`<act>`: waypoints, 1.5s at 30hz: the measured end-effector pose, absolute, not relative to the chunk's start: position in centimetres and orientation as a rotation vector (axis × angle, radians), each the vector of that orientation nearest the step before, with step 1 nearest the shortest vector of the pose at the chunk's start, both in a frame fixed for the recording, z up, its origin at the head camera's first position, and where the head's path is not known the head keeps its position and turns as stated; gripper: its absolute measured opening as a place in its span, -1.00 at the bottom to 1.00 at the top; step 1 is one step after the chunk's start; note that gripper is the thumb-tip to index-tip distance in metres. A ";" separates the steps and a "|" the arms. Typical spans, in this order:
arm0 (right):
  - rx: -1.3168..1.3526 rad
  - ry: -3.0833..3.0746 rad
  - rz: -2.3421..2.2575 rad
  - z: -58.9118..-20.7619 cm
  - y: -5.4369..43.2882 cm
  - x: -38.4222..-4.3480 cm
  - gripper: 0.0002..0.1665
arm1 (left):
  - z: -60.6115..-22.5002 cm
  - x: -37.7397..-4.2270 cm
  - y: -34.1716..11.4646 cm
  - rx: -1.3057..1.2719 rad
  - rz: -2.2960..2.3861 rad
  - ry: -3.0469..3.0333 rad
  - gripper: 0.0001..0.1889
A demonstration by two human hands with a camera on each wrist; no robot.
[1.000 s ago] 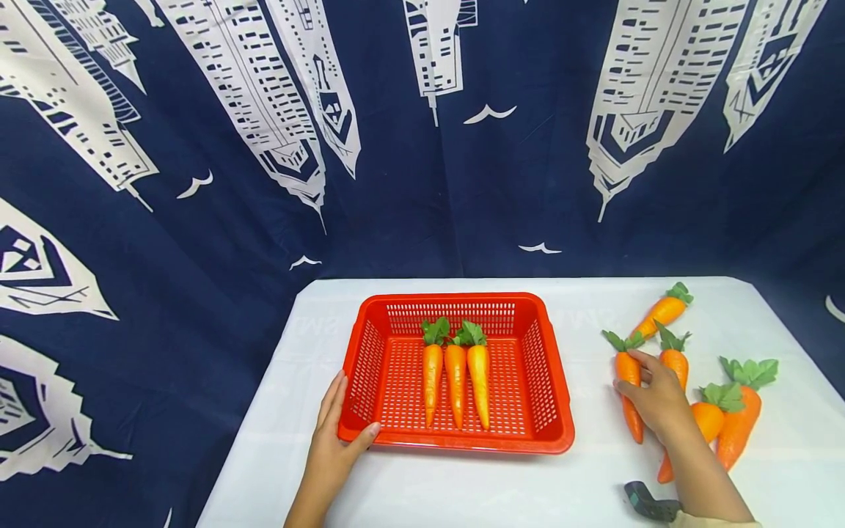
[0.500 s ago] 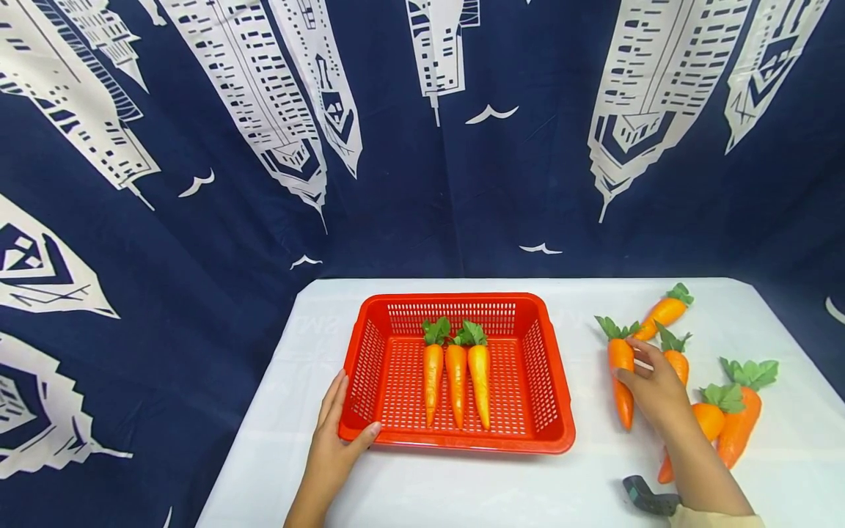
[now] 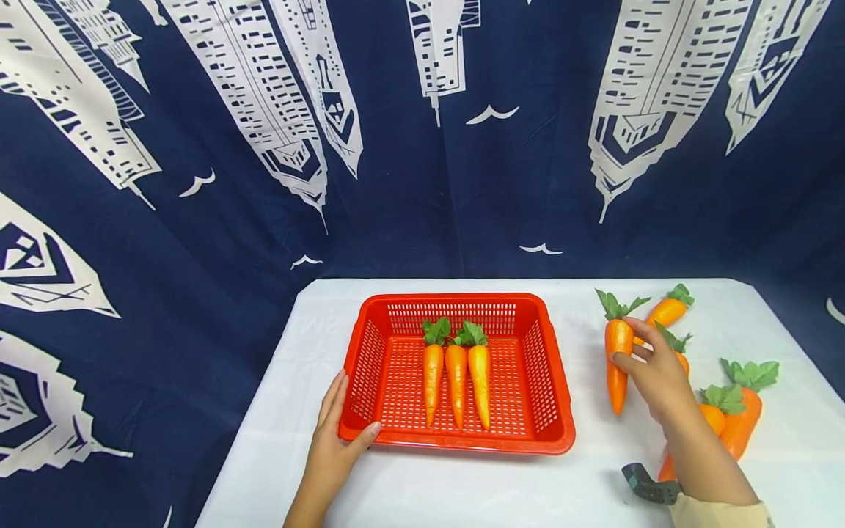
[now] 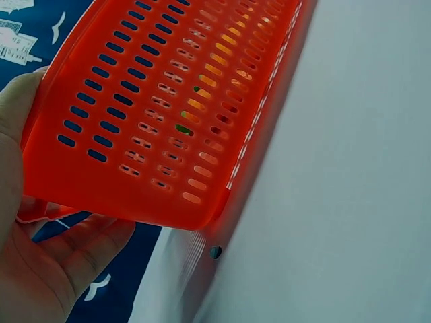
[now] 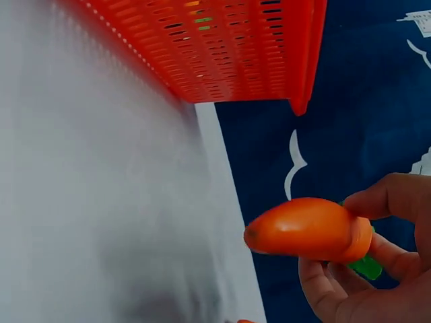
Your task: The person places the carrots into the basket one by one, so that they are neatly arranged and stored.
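Observation:
My right hand holds an orange carrot with green leaves, thumb on one side and fingers on the other. It is right of the red basket, leaves pointing away and tip toward me. In the right wrist view, the carrot points its tip at the camera's left, close by the basket. My left hand rests against the basket's near left corner, fingers extended along the left side and thumb at the front rim. Inside the basket, an orange carrot, a second carrot and a yellower carrot lie side by side.
On the white table, several more carrots lie at the right, including one at the back and a large one. My right forearm partly hides some. A dark device shows beside that wrist. A navy patterned cloth hangs behind.
My right hand has lifted the carrot and moved it slightly left and away from me, off the pile. My left hand and the basket have stayed in place.

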State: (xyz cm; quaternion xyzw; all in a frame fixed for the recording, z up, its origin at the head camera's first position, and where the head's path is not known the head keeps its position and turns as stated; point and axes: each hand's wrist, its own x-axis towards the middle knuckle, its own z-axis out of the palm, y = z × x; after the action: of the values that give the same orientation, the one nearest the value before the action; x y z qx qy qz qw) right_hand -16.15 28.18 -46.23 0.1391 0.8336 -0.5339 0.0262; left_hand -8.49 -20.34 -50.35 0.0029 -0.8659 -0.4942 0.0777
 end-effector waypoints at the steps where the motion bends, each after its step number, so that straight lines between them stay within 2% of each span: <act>1: 0.427 2.572 -1.656 -46.0 28.1 -16.2 -0.10 | -50.4 -8.5 -20.4 0.007 -1.483 -2.591 0.00; 13: 0.326 2.643 -1.614 -42.8 26.7 -16.8 -0.05 | -50.4 -8.5 -20.3 -0.019 -1.468 -2.571 0.03; 25: -0.031 2.677 -1.662 -40.5 24.5 -17.9 -0.15 | -50.3 -8.4 -20.3 -0.020 -1.477 -2.571 0.01; 36: -0.153 2.581 -1.719 -38.8 21.4 -18.9 -0.14 | -50.4 -8.4 -20.4 -0.004 -1.457 -2.574 0.01; 45: -0.295 2.541 -1.720 -38.1 18.8 -19.7 -0.28 | -50.5 -8.4 -20.3 -0.020 -1.466 -2.569 0.01</act>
State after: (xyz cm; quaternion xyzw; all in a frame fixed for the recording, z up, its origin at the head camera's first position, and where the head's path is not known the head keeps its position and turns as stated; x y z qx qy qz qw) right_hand -19.65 18.78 -38.07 -0.0956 0.8239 -0.5578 0.0296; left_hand -8.43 -20.30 -50.53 -0.0066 -0.8649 -0.4934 0.0917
